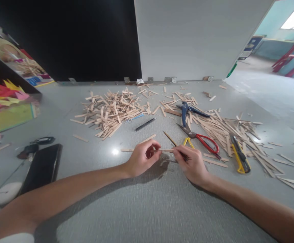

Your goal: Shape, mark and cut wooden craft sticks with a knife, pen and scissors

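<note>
My left hand (pixel 142 158) pinches a thin wooden stick (pixel 126 150) that lies level just above the grey table (pixel 147 202). My right hand (pixel 191 165) is closed on the other end of that stick and also seems to hold a dark, thin tool whose tip points away to the upper left. Both hands meet near the middle of the table. Right behind the right hand lie red-handled scissors (pixel 202 140) and something yellow-handled (pixel 188 141).
A pile of wooden sticks (pixel 111 111) lies back left, another pile (pixel 228 131) to the right. Blue-handled pliers (pixel 187 111), a black pen (pixel 145 124), a yellow utility knife (pixel 240 155), a black phone (pixel 42 167) at left, coloured paper (pixel 2 101) far left.
</note>
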`<state>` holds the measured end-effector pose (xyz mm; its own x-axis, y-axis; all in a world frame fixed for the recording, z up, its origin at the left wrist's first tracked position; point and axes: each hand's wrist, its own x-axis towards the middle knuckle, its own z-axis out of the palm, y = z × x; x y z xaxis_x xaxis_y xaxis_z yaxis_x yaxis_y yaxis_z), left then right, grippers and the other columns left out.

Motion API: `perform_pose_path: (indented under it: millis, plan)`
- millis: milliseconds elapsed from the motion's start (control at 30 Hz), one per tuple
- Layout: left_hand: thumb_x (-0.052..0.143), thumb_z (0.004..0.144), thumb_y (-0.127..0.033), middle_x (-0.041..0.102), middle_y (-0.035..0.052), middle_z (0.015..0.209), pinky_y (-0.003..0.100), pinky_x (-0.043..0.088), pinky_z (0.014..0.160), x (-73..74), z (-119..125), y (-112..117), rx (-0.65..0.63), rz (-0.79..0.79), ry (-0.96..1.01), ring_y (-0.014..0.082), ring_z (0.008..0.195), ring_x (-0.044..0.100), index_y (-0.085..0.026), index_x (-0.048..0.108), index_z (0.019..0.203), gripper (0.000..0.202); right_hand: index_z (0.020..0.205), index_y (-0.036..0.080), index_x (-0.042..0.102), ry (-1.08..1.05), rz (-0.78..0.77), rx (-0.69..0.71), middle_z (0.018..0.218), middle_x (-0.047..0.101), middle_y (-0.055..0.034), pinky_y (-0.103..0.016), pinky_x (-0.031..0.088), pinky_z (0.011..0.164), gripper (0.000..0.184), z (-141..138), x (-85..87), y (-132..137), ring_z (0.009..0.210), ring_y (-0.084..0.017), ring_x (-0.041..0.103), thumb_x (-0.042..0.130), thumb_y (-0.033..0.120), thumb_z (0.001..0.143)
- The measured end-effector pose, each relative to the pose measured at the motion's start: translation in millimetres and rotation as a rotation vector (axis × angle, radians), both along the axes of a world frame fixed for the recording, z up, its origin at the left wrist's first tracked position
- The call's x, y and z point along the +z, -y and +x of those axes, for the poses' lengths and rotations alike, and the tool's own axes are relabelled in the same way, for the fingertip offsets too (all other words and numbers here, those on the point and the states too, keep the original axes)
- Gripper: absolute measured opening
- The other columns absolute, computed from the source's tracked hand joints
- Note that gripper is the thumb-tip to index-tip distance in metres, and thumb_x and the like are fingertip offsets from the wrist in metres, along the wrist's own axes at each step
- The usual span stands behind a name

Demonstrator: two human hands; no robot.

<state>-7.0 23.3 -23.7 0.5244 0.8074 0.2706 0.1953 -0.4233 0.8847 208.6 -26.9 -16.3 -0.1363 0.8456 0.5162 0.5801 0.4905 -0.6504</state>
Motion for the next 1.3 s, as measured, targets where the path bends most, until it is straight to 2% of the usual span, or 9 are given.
perform_pose_path:
  millis: [100,200,300,567,733,833,1000,1300]
  plan:
    - [0.066,0.100,-0.027,0.070,0.0010,0.081,0.023,0.051,0.057,-3.4,-1,3,0.106,0.259,-0.018,0.0127,0.063,0.062,-0.020,0.064,0.098,0.007,0.080,0.018,0.073,0.026,0.014,0.005,0.064,0.067,-0.0010,-0.023,0.043,0.055,0.029,0,-1.0,1,0.055,-0.013,0.058,0.055,0.018,0.103]
    - [0.065,0.102,-0.020,0.074,0.0045,0.091,0.030,0.060,0.073,-6.0,-1,6,0.156,0.595,-0.030,0.0178,0.081,0.071,-0.021,0.065,0.098,0.004,0.083,0.017,0.073,0.040,0.048,0.037,0.068,0.070,-0.0022,-0.022,0.046,0.058,0.028,0,-2.3,2,0.058,-0.013,0.062,0.055,0.017,0.105]
    - [0.065,0.103,-0.016,0.074,0.0039,0.091,0.031,0.062,0.077,-7.5,-1,6,0.153,0.732,-0.036,0.0183,0.083,0.072,-0.020,0.066,0.098,0.007,0.086,0.016,0.073,0.048,0.089,0.066,0.068,0.069,-0.0021,-0.022,0.046,0.057,0.028,-1,-3.5,2,0.058,-0.013,0.062,0.054,0.016,0.106]
    - [0.066,0.104,-0.016,0.075,0.0026,0.088,0.030,0.061,0.076,-8.0,0,2,0.159,0.719,-0.051,0.0182,0.081,0.072,-0.020,0.068,0.096,0.010,0.088,0.016,0.075,0.091,0.111,0.081,0.064,0.062,-0.0001,-0.022,0.043,0.054,0.033,-1,-2.8,4,0.054,-0.012,0.056,0.052,0.022,0.110]
    - [0.064,0.105,-0.017,0.076,0.0028,0.087,0.031,0.061,0.074,-8.1,-1,2,0.151,0.692,-0.060,0.0186,0.081,0.073,-0.020,0.070,0.095,0.012,0.089,0.015,0.075,0.089,0.103,0.106,0.066,0.065,-0.0017,-0.023,0.045,0.055,0.032,-1,-5.8,5,0.056,-0.012,0.059,0.052,0.022,0.111]
    - [0.062,0.105,-0.015,0.076,0.0031,0.086,0.031,0.060,0.073,-9.3,0,3,0.156,0.753,-0.092,0.0188,0.079,0.072,-0.019,0.069,0.096,0.012,0.091,0.015,0.075,0.101,0.074,0.129,0.070,0.068,-0.0034,-0.024,0.046,0.057,0.030,-1,-8.8,5,0.059,-0.013,0.061,0.053,0.022,0.111]
    - [0.059,0.107,-0.014,0.075,0.0031,0.084,0.031,0.059,0.073,-9.8,-1,6,0.164,0.824,-0.161,0.0194,0.077,0.070,-0.019,0.068,0.095,0.015,0.088,0.016,0.074,0.112,0.085,0.149,0.064,0.063,-0.0008,-0.024,0.044,0.055,0.032,-1,-11.2,4,0.055,-0.012,0.057,0.053,0.025,0.111]
    - [0.055,0.103,-0.011,0.070,0.0023,0.078,0.028,0.055,0.067,-12.4,0,5,0.141,0.767,-0.213,0.0187,0.073,0.068,-0.020,0.062,0.088,0.019,0.091,0.015,0.075,0.178,0.087,0.245,0.069,0.067,-0.0037,-0.023,0.045,0.054,0.041,0,-11.6,3,0.057,-0.012,0.060,0.047,0.032,0.115]
